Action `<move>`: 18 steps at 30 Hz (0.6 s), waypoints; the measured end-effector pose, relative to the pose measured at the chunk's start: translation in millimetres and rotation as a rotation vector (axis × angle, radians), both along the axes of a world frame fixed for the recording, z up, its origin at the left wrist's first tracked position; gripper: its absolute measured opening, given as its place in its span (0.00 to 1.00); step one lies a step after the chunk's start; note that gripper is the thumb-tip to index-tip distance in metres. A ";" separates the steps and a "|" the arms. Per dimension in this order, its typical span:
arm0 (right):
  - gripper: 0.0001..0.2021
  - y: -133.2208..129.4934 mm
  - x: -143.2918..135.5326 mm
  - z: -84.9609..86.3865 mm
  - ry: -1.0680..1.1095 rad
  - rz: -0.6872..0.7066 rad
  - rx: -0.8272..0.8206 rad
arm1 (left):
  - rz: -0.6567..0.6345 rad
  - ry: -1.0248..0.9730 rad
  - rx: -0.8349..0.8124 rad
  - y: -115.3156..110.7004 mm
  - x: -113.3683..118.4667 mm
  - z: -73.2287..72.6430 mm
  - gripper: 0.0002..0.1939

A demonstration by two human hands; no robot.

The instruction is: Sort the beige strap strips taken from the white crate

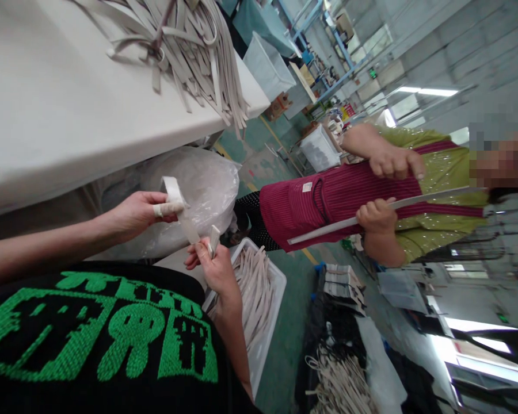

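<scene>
Stretched between my two hands is a pale, off-white fabric strap (pixel 189 226). My left hand (pixel 149 211) pinches its upper part, where a loop of it sticks up past the fingers; one finger has a light wrap round it. My right hand (pixel 213 261) grips the lower part, with a short end standing up by the thumb. Just behind the hands lies a clear plastic bag (pixel 211 184). Below my right hand, a white crate (pixel 280 282) holds many similar straps (pixel 254 287), partly hidden by my forearm.
A white-topped table (pixel 60 103) carries a heap of straps (pixel 198 52) at its edge. A co-worker in a maroon apron (pixel 328 195) stands across from me, holding a long pale strip (pixel 323 231). More straps (pixel 343 382) lie in a pile at the lower right.
</scene>
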State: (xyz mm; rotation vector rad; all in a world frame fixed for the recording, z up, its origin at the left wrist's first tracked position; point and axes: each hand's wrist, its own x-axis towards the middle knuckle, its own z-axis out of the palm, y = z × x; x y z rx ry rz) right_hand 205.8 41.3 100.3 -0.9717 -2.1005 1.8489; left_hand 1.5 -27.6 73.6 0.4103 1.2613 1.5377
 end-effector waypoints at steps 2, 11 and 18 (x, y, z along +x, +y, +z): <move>0.28 -1.2 4.5 -3.1 -0.008 -0.021 0.000 | 0.017 -0.040 -0.009 1.6 -3.7 2.0 0.06; 0.20 28.7 -14.9 -25.3 0.295 -0.183 0.114 | -0.198 -0.503 -0.122 -6.7 12.5 6.5 0.11; 0.16 23.6 -45.9 -36.9 0.246 0.001 0.211 | -0.322 -0.634 -0.127 -22.6 26.5 2.0 0.09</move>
